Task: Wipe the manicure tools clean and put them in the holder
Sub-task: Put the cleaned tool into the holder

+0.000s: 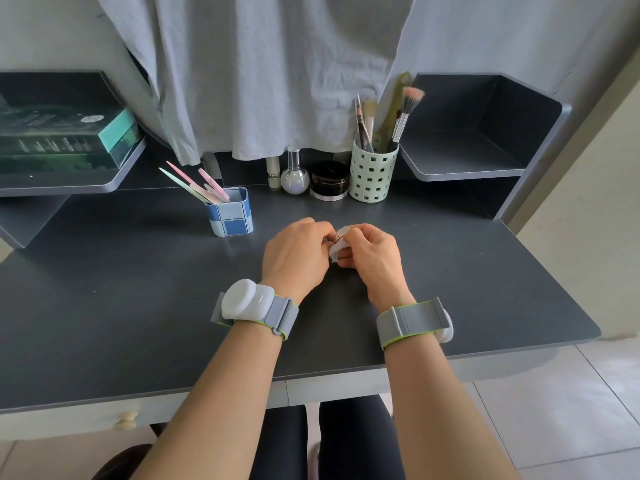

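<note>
Both hands, left (298, 258) and right (370, 258), grip one small tool (336, 238) in a wipe (336, 251); three tools already stand in the holder (230, 213).

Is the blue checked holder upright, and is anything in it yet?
Upright. The blue checked holder stands on its base on the desk, and several pastel tools lean out of its open top toward the left.

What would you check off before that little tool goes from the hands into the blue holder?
1. Small tool held by both the left hand and right hand: ok.
2. White wipe wrapped around it: ok.
3. Tool wiped clean: cannot tell.
4. Blue checked holder upright on the desk: ok.
5. Room left beside the pastel tools in it: ok.
6. Path to the holder free: ok.
</note>
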`<state>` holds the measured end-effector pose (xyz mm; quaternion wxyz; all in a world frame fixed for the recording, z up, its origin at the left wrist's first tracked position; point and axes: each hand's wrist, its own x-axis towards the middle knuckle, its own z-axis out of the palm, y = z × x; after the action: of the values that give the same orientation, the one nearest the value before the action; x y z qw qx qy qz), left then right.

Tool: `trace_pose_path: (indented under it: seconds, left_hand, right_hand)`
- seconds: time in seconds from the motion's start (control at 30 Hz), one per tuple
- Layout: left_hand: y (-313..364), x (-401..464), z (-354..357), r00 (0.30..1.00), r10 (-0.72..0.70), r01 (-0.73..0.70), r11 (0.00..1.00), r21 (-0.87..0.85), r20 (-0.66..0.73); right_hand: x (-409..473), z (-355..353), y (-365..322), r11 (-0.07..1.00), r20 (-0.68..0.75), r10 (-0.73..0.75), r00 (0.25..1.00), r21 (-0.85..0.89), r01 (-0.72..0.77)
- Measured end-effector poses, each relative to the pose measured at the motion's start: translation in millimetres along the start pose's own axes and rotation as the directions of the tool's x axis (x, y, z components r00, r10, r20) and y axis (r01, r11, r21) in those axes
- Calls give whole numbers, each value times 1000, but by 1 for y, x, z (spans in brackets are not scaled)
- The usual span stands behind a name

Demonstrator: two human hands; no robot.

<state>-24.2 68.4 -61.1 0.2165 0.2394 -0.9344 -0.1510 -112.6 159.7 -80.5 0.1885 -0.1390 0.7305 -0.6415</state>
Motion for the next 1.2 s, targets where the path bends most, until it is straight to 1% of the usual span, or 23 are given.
trace_pose_path:
  seconds: [0.2, 0.33, 0.47, 0.7, 1.0, 1.2]
  left_hand:
    - [-4, 3, -3, 998, 2, -6, 998, 56, 69]
    - [-4, 4, -2, 996, 6, -15, 994, 106, 90]
    - [-1, 8, -5, 992, 41, -65, 978, 197, 121]
    - [-1, 15, -8, 981, 96, -137, 956, 258, 166]
    - [-1, 15, -5, 984, 119, -146, 965, 216, 132]
    - [-8, 14, -1, 995, 64, -71, 992, 100, 74]
  right_hand:
    - [0, 3, -2, 999, 2, 42, 999, -24, -42]
    - [-1, 2, -3, 998, 16, 61, 998, 26, -62]
    - [-1, 4, -2, 997, -14, 60, 998, 40, -59]
    - [-2, 4, -2, 999, -25, 40, 999, 26, -39]
    - [-3, 4, -5, 998, -28, 60, 998, -10, -61]
    - [-1, 4, -5, 997, -31, 75, 997, -7, -76]
